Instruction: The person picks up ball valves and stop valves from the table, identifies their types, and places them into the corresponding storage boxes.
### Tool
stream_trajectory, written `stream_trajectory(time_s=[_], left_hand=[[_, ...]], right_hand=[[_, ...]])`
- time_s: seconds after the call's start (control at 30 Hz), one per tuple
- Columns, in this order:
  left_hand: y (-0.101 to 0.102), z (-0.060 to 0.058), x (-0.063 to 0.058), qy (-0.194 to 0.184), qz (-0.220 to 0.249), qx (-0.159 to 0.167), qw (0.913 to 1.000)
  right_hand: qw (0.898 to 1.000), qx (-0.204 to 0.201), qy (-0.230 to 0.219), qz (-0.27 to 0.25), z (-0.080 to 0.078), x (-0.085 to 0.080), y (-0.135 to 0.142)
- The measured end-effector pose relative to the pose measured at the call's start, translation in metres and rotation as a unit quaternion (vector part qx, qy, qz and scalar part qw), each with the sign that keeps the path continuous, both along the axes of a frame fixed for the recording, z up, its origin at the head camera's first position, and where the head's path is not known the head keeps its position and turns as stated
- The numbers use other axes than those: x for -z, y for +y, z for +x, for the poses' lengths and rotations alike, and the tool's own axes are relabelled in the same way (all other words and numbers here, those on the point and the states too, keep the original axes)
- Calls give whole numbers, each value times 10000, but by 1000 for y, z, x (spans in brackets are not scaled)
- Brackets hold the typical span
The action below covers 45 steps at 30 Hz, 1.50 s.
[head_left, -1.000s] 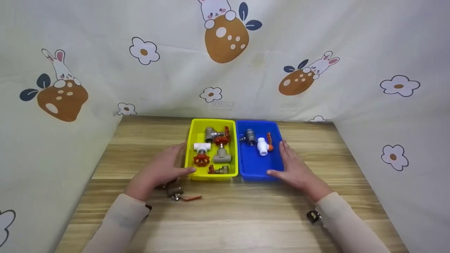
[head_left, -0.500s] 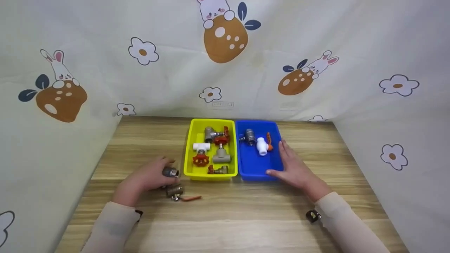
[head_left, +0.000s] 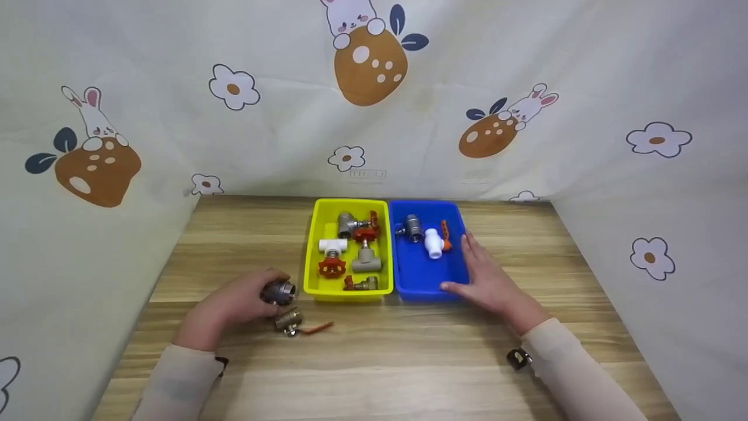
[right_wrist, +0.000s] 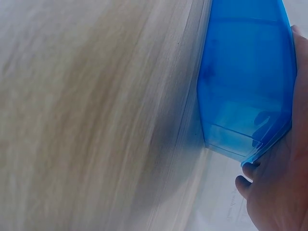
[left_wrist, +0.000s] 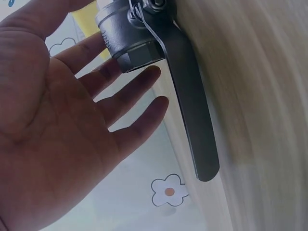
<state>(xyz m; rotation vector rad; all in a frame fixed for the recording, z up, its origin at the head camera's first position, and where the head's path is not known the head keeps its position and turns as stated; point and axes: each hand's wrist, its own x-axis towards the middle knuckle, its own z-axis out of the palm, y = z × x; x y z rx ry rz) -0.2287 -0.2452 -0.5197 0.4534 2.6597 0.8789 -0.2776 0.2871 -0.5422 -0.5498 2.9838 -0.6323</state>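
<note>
My left hand (head_left: pixel 234 301) grips a dark grey metal ball valve (head_left: pixel 284 292) by its body, left of the yellow bin (head_left: pixel 310 257). In the left wrist view its long flat lever (left_wrist: pixel 195 115) slants downward, and two fingers (left_wrist: pixel 130 98) spread loosely beside it. Just in front of that hand lies a brass-toned ball valve (head_left: pixel 287 320) with a red lever. My right hand (head_left: pixel 494 280) rests on the near right corner of the blue bin (head_left: pixel 431 279), fingers straight along its side and thumb at the front rim.
Several red-wheeled valves, among them a white one (head_left: pixel 333 246) and a grey one (head_left: pixel 366 261), lie in the yellow bin. Inside the blue bin are a metal valve (head_left: pixel 413 228) and a white valve (head_left: pixel 433 243) with an orange handle. A patterned cloth (head_left: pixel 280 140) hangs behind the table.
My left hand has drawn back from the yellow bin's side to the left and taken hold of the dark grey ball valve. The right hand stays at the blue bin.
</note>
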Motion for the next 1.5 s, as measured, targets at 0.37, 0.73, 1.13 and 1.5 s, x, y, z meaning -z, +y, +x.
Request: stream_trajectory(time_s=[0.37,0.73,1.13,1.5], left_hand=[[4,1,8,269,-232,-3,9994],[14,-7,18,813,-598,90,9949],[13,-12,28,1128,-691,262,9909],[11,-16,21,1105,-758,518,9896]], right_hand=[[9996,-51,-129,-228,-2,1,1],[9998,-2,-84,-182,-2,1,1],[9998,-37,-98,-176,-2,2,3],[9996,-105,78,-238,-2,3,2]])
